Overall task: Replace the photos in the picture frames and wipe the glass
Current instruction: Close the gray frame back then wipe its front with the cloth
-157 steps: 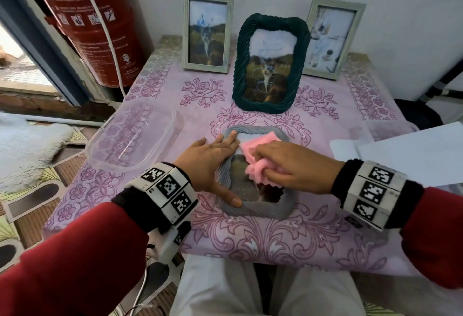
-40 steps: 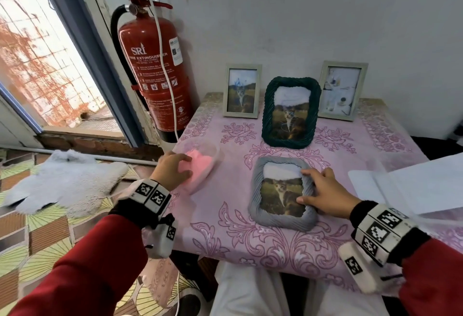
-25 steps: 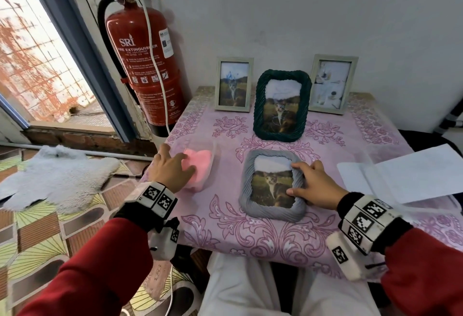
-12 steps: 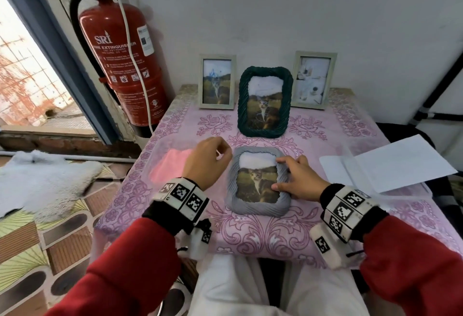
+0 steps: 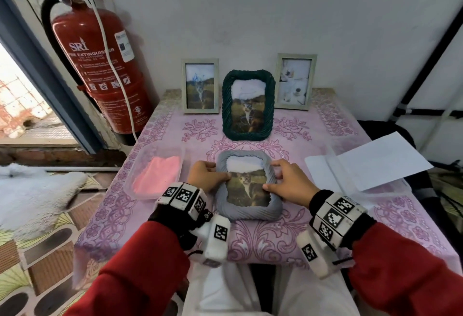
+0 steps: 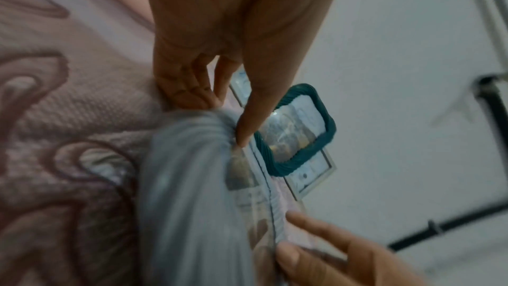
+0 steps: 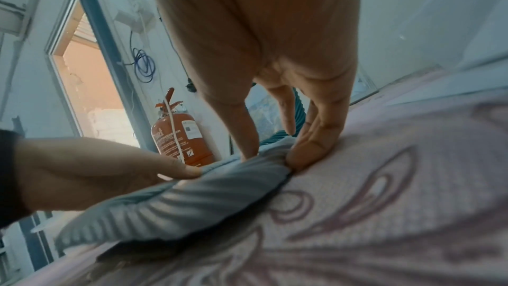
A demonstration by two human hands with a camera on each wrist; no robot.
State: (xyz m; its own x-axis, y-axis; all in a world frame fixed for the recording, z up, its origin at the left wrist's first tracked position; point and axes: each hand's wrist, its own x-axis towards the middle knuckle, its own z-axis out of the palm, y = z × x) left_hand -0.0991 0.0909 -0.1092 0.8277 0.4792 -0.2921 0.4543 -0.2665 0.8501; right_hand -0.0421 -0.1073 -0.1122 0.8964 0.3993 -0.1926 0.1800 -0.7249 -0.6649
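A grey rope-textured picture frame (image 5: 246, 211) with a cat photo lies flat on the pink tablecloth (image 5: 288, 243), near the front edge. My left hand (image 5: 209, 178) grips the frame's left side. In the left wrist view its thumb presses the inner rim of the grey frame (image 6: 192, 182) and its fingers curl at the outer edge. My right hand (image 5: 281, 181) grips the right side. In the right wrist view its thumb lies on top of the grey frame (image 7: 178, 199), its fingers are at the outer edge, and that side looks slightly raised. The pink wiping cloth (image 5: 157, 173) lies in a clear plastic container (image 5: 140, 194) to the left.
A dark green frame (image 5: 248, 75) stands behind the grey one, with two pale frames (image 5: 200, 62) (image 5: 295, 56) against the wall. White papers (image 5: 370, 163) lie at the right. A red fire extinguisher (image 5: 100, 65) hangs at the left, above a white fluffy rug (image 5: 32, 190).
My left hand left the pink cloth in the container and moved right to grip the grey frame's left side. The right hand stayed on the right side.
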